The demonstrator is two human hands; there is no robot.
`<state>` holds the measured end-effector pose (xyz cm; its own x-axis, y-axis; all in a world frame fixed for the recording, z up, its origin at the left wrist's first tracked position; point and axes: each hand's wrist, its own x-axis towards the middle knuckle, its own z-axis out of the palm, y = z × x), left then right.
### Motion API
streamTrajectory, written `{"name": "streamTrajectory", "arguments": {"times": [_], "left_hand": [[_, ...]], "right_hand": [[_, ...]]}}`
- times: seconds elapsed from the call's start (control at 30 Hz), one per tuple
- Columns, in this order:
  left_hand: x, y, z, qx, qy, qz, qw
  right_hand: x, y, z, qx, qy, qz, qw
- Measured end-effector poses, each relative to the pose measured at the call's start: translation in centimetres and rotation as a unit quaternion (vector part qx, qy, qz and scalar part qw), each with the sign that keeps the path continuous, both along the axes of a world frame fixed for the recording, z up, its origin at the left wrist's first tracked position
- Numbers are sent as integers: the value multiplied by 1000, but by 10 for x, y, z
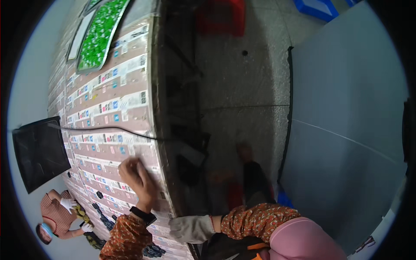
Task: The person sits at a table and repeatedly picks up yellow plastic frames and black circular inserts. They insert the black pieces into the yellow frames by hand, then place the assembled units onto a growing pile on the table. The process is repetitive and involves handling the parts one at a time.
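The long worktable (130,108) runs away lengthwise; the bare left hand (138,177) is pressed flat, fingers spread, and the gloved right hand (190,228) is loosely curled, nothing gripped.

The label-covered tabletop (117,108) ran away from the person as a long curved slab, its surface papered in rows of white, pink and blue stickers. The bare left hand (138,180) lay flat on it near the edge; the grey-gloved right hand (190,229) rested at its near corner

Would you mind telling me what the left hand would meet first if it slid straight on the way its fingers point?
Probably the thin black cable lying across the label-covered table; the left hand points up the tabletop towards it, though depth is unclear.
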<state>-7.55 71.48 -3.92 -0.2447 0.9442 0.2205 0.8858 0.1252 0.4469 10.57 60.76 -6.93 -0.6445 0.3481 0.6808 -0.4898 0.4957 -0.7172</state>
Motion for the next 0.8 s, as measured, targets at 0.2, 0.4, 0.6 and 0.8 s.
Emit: {"name": "streamTrajectory", "arguments": {"times": [0.2,0.4,0.6,0.8], "left_hand": [[-4,-8,-7,-66,-58,47,995],[-8,-22,3,-110,0,92,990],[-61,-80,-21,-174,82,167,967],[-30,-55,-61,-206,87,218,950]], "right_hand": [[83,81,-42,-112,-123,35,986],[207,246,-247,34,-619,-66,782],[313,396,-454,-84,-716,-451,527],[328,474,-483,-101,-754,-410,503]]}}
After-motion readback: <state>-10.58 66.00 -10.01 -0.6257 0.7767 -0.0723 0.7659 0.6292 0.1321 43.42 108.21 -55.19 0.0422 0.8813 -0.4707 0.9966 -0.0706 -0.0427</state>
